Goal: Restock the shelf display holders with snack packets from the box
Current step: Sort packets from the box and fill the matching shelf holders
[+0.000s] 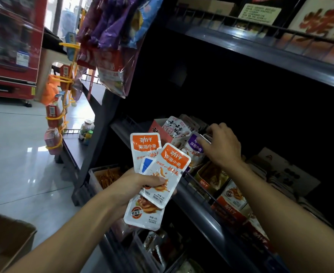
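A shop worker restocks a dark metal shelf unit, the left hand clenched around a loose fan of white-and-orange foil snack packets held out in front of the shelf's rounded front rail. The right hand reaches over that rail into the row of cardboard display holders at the shelf's front edge, knuckles up, wrist bent down, fingers curled at the top of the purple-and-white foil packets standing there. Whether those fingers pinch a packet or merely part the row cannot be told from this angle.

The risk lies mostly in the left hand: the packets are splayed and held only around their middles, and the glossy film could let one slide out and drop past the rail onto the lower shelves. The right hand, pushing among tightly stacked packets, could tip the neighbouring red-and-white carton of pale packets or mix flavours in one holder. The brown cardboard supply box sits at the lower left, well apart from both hands.
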A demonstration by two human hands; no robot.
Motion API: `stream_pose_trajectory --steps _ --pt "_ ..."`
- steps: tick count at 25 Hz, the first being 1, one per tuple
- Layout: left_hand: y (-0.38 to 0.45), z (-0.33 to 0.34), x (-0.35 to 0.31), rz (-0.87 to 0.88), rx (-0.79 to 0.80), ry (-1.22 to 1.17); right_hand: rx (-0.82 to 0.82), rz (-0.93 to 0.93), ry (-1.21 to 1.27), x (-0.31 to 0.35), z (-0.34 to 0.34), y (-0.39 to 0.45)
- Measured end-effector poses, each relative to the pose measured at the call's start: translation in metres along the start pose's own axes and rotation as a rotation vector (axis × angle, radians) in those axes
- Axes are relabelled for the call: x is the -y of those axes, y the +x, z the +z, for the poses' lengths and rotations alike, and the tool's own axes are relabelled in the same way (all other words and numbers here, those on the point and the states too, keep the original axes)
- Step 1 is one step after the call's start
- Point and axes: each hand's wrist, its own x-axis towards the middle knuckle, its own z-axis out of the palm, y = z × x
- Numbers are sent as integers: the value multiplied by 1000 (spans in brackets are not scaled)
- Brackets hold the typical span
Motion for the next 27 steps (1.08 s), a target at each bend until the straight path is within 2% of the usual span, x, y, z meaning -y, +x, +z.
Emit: stream_pose_trajectory --steps 1,2,3,4,5,6,9,13,15,18,23,27 --pt "0 1 1 0 3 20 79 8 252 6 -10 -7" --pt "-1 2 1 -3 2 39 262 20 488 13 -22 -14" --pt "-1 3 2 -8 5 59 496 19 618 19 -35 -23" --pt "-3 5 2 -20 19 77 692 -16 644 22 -45 -31" --pt "-3 6 3 -42 52 97 791 -54 644 23 -52 -39" --pt "-5 8 3 -76 94 126 789 -74 635 21 -54 -44" --pt "-10 12 5 -198 245 261 618 -43 620 19 -63 -54" --pt "-14 23 11 -265 372 435 745 -3 829 7 -69 -73" --pt "-13 29 17 -249 350 462 758 20 801 -5 -72 -83" --pt "-12 37 23 -185 255 426 723 173 854 -31 -78 -95" --pt "-5 50 33 -16 94 224 662 358 1019 -64 -88 -108" --pt "-1 60 38 52 59 237 653 462 1103 -72 -86 -122"
